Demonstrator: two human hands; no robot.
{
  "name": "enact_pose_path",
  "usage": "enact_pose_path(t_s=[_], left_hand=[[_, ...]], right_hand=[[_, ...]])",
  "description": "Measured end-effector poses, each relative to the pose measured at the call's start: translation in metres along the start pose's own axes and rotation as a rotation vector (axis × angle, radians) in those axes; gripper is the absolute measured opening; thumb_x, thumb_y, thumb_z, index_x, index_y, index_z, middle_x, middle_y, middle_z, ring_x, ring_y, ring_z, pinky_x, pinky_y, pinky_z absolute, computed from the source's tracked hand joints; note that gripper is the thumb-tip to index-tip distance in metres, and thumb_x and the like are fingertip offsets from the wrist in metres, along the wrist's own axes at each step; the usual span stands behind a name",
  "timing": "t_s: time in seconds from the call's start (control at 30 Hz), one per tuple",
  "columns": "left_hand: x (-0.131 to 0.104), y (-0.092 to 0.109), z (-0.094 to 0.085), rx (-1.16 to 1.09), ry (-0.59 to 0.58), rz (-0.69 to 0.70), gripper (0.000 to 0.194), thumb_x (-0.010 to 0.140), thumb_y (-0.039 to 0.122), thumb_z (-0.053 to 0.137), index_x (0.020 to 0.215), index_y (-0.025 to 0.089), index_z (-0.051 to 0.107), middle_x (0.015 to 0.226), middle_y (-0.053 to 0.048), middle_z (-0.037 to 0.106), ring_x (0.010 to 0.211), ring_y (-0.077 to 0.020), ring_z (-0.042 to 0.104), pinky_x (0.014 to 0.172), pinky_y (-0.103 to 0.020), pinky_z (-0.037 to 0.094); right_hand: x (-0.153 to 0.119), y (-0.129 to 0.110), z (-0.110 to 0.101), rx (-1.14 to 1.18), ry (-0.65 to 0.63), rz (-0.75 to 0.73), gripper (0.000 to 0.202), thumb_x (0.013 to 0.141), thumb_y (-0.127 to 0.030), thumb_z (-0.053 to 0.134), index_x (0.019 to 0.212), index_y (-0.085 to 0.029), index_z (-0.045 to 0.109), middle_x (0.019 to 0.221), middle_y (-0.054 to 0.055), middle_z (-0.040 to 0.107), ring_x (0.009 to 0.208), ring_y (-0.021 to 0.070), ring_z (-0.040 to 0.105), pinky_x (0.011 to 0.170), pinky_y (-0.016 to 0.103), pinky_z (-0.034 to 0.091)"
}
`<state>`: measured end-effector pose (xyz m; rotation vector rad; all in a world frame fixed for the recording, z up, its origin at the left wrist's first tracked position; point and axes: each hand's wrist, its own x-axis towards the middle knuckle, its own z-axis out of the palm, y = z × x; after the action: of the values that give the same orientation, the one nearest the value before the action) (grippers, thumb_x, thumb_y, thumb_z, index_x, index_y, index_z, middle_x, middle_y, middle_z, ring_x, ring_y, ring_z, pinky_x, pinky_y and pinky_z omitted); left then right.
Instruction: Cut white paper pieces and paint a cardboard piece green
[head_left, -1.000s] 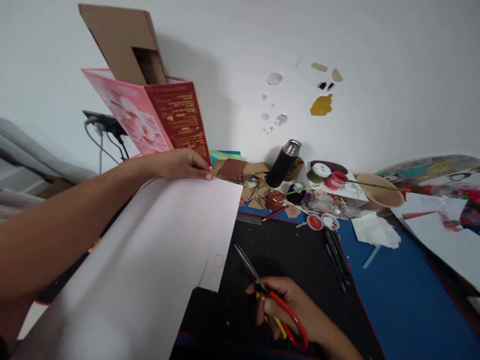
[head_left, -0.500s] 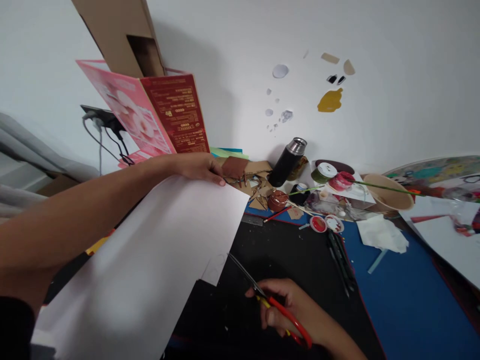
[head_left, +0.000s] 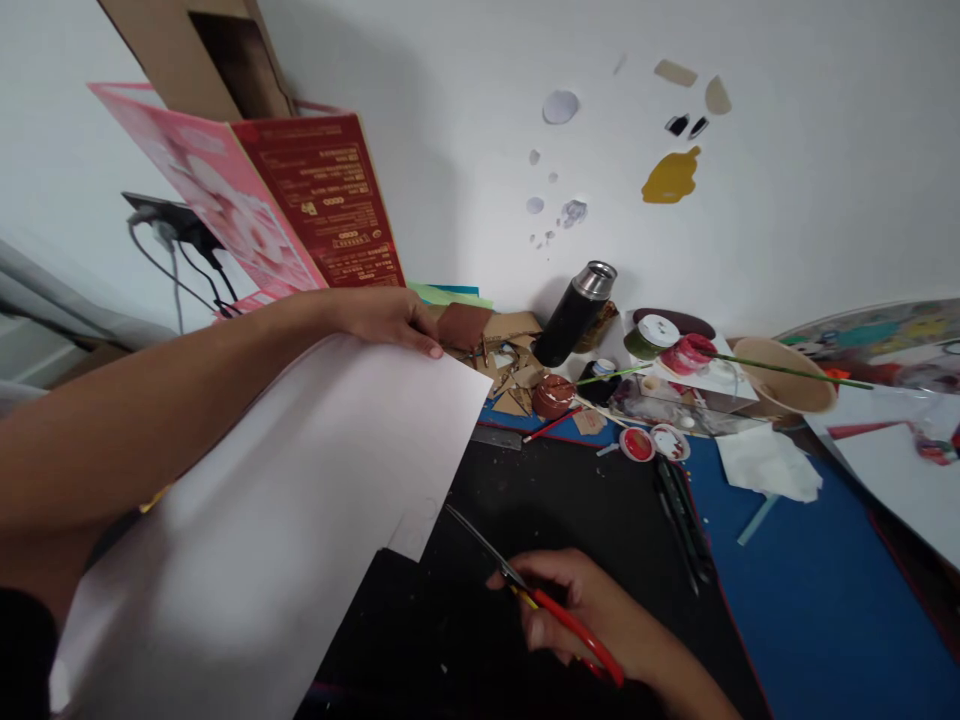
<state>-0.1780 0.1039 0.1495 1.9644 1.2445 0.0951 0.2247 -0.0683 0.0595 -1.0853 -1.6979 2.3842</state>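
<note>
The scissors [head_left: 517, 578] are over the black mat [head_left: 570, 500], just right of the paper [head_left: 300, 480]. Their long axis runs on a slant, blade tips towards the upper left and red and yellow handles towards the lower right. The blades lie nearly together. The tips are right beside the paper's edge; from this angle I can't be sure whether they touch it.

The right hand [head_left: 592, 610] grasps the scissors by the handles, its fingers curled around them. The left hand [head_left: 386, 318] grips the far edge of the paper, thumb on top.

The paper's long axis goes from the lower left, close to the person, to a corner at the upper right. Its right edge has a notch, and beside that are faint drawn circles.

Beyond the paper's far corner are cardboard scraps [head_left: 517, 375], a ruler [head_left: 497, 438] and a brown jar [head_left: 553, 397]. Behind them is a black flask [head_left: 566, 325], its metal mouth uppermost. Black pens [head_left: 679, 515] lie at the mat's right side, pointing roughly towards the person. Further right, a tissue [head_left: 769, 465] rests on the blue mat [head_left: 825, 590], with a bowl [head_left: 787, 385] behind it.
</note>
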Motion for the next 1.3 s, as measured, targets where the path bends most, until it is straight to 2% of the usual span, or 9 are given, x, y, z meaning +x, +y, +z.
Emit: enact_pose_path(t_s=[0.23, 0.4, 0.53, 0.7, 0.8, 0.9, 1.13, 1.3], left_hand=[[-0.005, 0.002, 0.002, 0.022, -0.035, -0.008, 0.046, 0.095, 0.054, 0.071, 0.108, 0.012, 0.085, 0.09, -0.003, 0.081, 0.083, -0.0171, 0.066, 0.076, -0.025, 0.046], [0.0, 0.004, 0.008, -0.007, -0.045, 0.001, 0.043, 0.094, 0.051, 0.073, 0.103, 0.011, 0.084, 0.088, -0.002, 0.08, 0.08, -0.0157, 0.065, 0.071, -0.023, 0.046], [0.004, 0.008, 0.012, -0.034, -0.086, 0.025, 0.043, 0.095, 0.051, 0.072, 0.1, 0.01, 0.084, 0.083, -0.002, 0.079, 0.078, -0.0166, 0.064, 0.069, -0.024, 0.045], [0.009, 0.013, 0.018, -0.076, -0.113, 0.05, 0.042, 0.096, 0.051, 0.073, 0.103, 0.011, 0.085, 0.084, -0.002, 0.081, 0.079, -0.0173, 0.064, 0.07, -0.025, 0.047], [0.011, 0.014, 0.022, -0.065, -0.103, 0.054, 0.036, 0.097, 0.045, 0.073, 0.101, 0.011, 0.085, 0.086, -0.003, 0.082, 0.079, -0.0169, 0.065, 0.07, -0.025, 0.046], [0.014, 0.014, 0.023, -0.036, -0.087, 0.045, 0.034, 0.096, 0.044, 0.074, 0.099, 0.012, 0.086, 0.085, -0.003, 0.082, 0.077, -0.0162, 0.064, 0.069, -0.025, 0.044], [0.021, 0.009, 0.023, -0.039, -0.111, 0.09, 0.035, 0.09, 0.055, 0.078, 0.094, 0.021, 0.088, 0.08, -0.002, 0.081, 0.072, -0.0172, 0.066, 0.067, -0.026, 0.044], [0.023, 0.004, 0.023, -0.019, -0.106, 0.081, 0.038, 0.091, 0.055, 0.077, 0.096, 0.02, 0.088, 0.08, -0.003, 0.081, 0.074, -0.0176, 0.065, 0.07, -0.026, 0.045]], right_hand=[[0.002, -0.002, -0.003, -0.003, -0.009, -0.02, 0.079, 0.079, -0.074, 0.085, 0.129, -0.015, 0.077, 0.073, -0.003, 0.064, 0.051, 0.0052, 0.048, 0.046, 0.016, 0.038], [0.005, -0.006, -0.003, -0.009, -0.018, 0.03, 0.078, 0.076, -0.073, 0.088, 0.129, -0.016, 0.078, 0.071, -0.004, 0.063, 0.051, 0.006, 0.048, 0.046, 0.016, 0.04], [0.006, -0.006, -0.003, -0.014, -0.015, 0.017, 0.081, 0.076, -0.075, 0.087, 0.13, -0.016, 0.077, 0.071, -0.004, 0.063, 0.049, 0.0053, 0.046, 0.045, 0.017, 0.035], [0.008, -0.005, -0.003, -0.076, -0.007, -0.052, 0.075, 0.08, -0.072, 0.086, 0.127, -0.015, 0.078, 0.067, -0.006, 0.054, 0.053, 0.0064, 0.042, 0.048, 0.019, 0.032], [0.01, -0.004, -0.002, -0.134, -0.006, -0.121, 0.065, 0.082, -0.066, 0.087, 0.123, -0.016, 0.081, 0.069, -0.004, 0.056, 0.057, 0.0075, 0.04, 0.049, 0.02, 0.029], [0.012, -0.001, -0.002, -0.102, -0.022, -0.108, 0.065, 0.083, -0.065, 0.087, 0.126, -0.016, 0.08, 0.068, -0.004, 0.056, 0.055, 0.0075, 0.04, 0.049, 0.02, 0.03], [0.012, -0.001, -0.002, -0.082, -0.021, -0.106, 0.062, 0.084, -0.063, 0.087, 0.124, -0.017, 0.08, 0.066, -0.006, 0.051, 0.056, 0.0074, 0.038, 0.048, 0.02, 0.029], [0.012, -0.002, -0.001, -0.087, -0.011, -0.127, 0.058, 0.084, -0.06, 0.088, 0.123, -0.018, 0.081, 0.066, -0.006, 0.05, 0.057, 0.008, 0.037, 0.049, 0.021, 0.028]])
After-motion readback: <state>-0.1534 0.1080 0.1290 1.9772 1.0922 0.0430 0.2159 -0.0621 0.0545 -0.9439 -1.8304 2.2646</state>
